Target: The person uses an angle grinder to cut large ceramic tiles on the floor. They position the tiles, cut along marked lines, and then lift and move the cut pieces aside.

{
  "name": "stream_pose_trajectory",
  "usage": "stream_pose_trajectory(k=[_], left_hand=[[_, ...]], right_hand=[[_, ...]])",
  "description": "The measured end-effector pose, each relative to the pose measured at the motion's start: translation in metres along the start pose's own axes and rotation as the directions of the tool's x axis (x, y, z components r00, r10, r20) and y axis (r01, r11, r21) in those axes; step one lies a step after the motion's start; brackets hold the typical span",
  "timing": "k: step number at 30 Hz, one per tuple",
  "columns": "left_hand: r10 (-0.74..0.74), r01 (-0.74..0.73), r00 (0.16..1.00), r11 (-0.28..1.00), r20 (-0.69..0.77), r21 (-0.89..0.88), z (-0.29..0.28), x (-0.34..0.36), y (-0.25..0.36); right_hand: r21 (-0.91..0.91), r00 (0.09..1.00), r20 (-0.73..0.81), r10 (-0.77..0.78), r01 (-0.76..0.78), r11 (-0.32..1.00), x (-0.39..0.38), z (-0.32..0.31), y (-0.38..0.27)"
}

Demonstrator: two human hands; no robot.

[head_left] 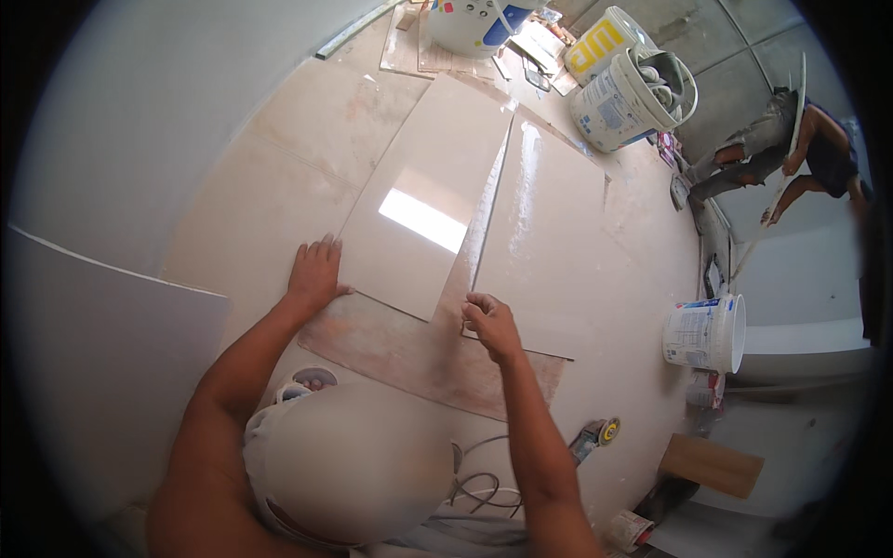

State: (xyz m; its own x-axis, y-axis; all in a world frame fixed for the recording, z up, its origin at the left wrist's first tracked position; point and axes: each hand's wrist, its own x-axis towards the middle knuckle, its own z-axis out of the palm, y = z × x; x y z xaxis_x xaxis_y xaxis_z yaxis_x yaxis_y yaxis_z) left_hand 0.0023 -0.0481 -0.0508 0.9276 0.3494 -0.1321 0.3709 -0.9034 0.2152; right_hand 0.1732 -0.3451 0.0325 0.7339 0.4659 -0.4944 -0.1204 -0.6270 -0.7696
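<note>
Two large glossy beige tiles lie side by side on the floor, a narrow wedge-shaped gap between them. My left hand (318, 274) rests at the near left corner of the left tile (419, 177), its fingers spread along the side edge and the thumb at the near edge. By the near left corner of the right tile (549, 205) is my right hand (491, 325), fingers curled into a pinch. Whatever those fingers hold, if anything, is hidden. Under the near ends of the tiles shows a dusty reddish-brown board (391, 358).
An angle grinder (595, 439) lies right of my right forearm, near a looped cable (484, 493). Beyond the tiles stand a bucket (619, 107) with stuff inside and more pails. A white bucket (704, 333) lies right. Another person (791, 153) holds a long pole at far right.
</note>
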Motion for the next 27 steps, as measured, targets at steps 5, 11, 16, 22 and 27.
stream_pose_trajectory(k=[5,11,16,22,27], left_hand=[[-0.172,0.202,0.974,0.954,0.144,-0.223,-0.008,0.013,0.009],[-0.392,0.446,0.895,0.764,0.212,-0.466,-0.006,0.055,0.004],[-0.386,0.447,0.893,0.708,0.231,-0.547,0.004,0.063,-0.013],[-0.426,0.499,0.864,0.658,0.269,-0.563,-0.011,0.068,-0.023],[-0.528,0.533,0.829,0.647,0.184,-0.546,-0.025,0.069,-0.015]], right_hand=[[0.184,0.975,-0.199,0.097,-0.06,0.981,0.023,0.066,0.027],[-0.07,0.932,-0.356,0.07,-0.101,0.992,0.025,0.108,0.007],[-0.002,0.929,-0.349,0.119,-0.128,0.992,0.034,0.106,0.008],[0.209,0.931,-0.355,0.087,-0.011,0.978,0.045,0.111,0.015],[0.261,0.968,-0.208,0.142,-0.085,0.962,0.055,0.1,0.005]])
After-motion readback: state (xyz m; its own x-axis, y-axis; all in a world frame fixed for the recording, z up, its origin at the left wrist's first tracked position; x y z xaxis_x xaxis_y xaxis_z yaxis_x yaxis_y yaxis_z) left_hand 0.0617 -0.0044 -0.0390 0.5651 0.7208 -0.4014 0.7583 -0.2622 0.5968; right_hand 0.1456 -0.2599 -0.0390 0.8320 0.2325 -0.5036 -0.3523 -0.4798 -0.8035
